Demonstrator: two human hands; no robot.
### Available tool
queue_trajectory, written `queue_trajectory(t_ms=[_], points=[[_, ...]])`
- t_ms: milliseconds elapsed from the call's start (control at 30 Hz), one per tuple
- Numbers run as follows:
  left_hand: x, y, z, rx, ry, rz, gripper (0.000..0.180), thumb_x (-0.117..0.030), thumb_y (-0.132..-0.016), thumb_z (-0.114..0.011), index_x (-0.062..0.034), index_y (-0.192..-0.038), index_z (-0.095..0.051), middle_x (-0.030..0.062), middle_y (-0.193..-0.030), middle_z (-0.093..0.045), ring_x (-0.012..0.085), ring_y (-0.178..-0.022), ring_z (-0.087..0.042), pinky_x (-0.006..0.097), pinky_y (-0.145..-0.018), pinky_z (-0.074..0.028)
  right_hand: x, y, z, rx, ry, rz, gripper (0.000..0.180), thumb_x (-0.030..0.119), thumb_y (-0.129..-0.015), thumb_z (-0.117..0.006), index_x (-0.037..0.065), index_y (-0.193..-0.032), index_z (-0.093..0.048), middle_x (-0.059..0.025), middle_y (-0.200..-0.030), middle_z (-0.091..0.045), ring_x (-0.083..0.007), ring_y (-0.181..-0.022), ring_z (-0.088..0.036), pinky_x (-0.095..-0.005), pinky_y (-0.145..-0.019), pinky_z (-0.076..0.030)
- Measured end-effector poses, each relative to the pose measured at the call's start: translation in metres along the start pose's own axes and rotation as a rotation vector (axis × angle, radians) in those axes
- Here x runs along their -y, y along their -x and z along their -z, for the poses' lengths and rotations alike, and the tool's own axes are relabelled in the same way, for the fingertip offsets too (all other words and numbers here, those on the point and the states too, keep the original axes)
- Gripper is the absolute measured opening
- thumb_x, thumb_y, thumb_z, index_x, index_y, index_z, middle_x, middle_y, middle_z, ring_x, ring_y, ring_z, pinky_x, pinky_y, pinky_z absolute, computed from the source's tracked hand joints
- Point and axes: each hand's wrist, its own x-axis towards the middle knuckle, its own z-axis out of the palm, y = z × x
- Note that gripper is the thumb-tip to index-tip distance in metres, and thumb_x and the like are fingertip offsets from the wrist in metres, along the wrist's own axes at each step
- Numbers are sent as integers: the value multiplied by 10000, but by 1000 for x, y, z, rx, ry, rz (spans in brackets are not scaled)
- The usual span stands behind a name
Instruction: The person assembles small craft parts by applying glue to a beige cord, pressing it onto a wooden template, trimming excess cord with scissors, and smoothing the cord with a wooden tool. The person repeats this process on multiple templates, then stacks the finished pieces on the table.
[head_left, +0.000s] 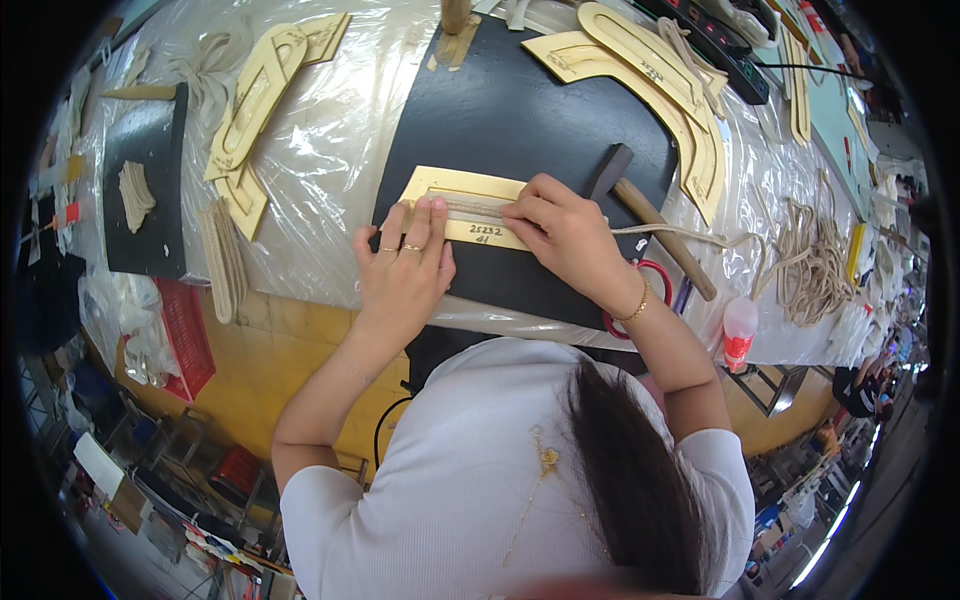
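A pale yellow template board (430, 182) with a long slot lies near the front of a black mat (470, 120). Beige cord (470, 207) runs along the slot. My left hand (408, 250) rests on the board's left part, its fingers stretched out and pressing on the cord. At the right end of the slot, my right hand (565, 235) pinches the cord between thumb and fingers; its fingertips are partly hidden. From there the loose cord trails right to a tangled cord pile (810, 265). A hammer (662, 235) lies right of my right hand, and red-handled scissors (655, 270) sit by the wrist.
Curved template boards (690, 150) are stacked at the far right of the mat, others (255, 100) on the left. A folded cord bundle (222, 260) hangs over the front edge. A bottle (739, 325) stands at right, below a power strip (715, 50). A red crate (185, 340) is lower left.
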Motion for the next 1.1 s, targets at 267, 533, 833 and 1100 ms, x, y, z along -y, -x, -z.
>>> queue_trajectory(t_ms=[267,533,833,1100], points=[[-3,-5,2,3,4,20,559,-200,-845,-714,-71,-1374,-589,86,-1357,-555,268,-1264,-492,493,-995,-338,-4,1,-3,8,73,28,95,115,-848,-714,49,-917,-710,-78,-900,-589,-286,-740,-659,-394,-665,-552],[-40,-13,-8,-57,374,-48,551,-124,-826,-729,-9,-1347,-590,166,-1365,-547,359,-1320,-484,510,-1100,-360,2,2,-3,15,238,34,121,178,-848,-717,75,-908,-699,-75,-902,-579,-268,-746,-673,-386,-630,-546],[-36,-17,-11,-83,304,-101,487,-118,-835,-710,-6,-1301,-622,153,-1289,-612,305,-1240,-560,474,-1123,-402,-16,32,43,0,89,29,156,120,-856,-740,75,-1005,-744,-64,-920,-613,-250,-758,-658,-361,-696,-550],[-39,-19,-9,-63,276,-90,517,-136,-843,-712,-31,-1338,-610,145,-1280,-603,299,-1243,-539,462,-1115,-405,-25,41,30,-54,145,59,109,113,-846,-736,62,-943,-727,-63,-910,-601,-250,-707,-649,-367,-649,-544]])
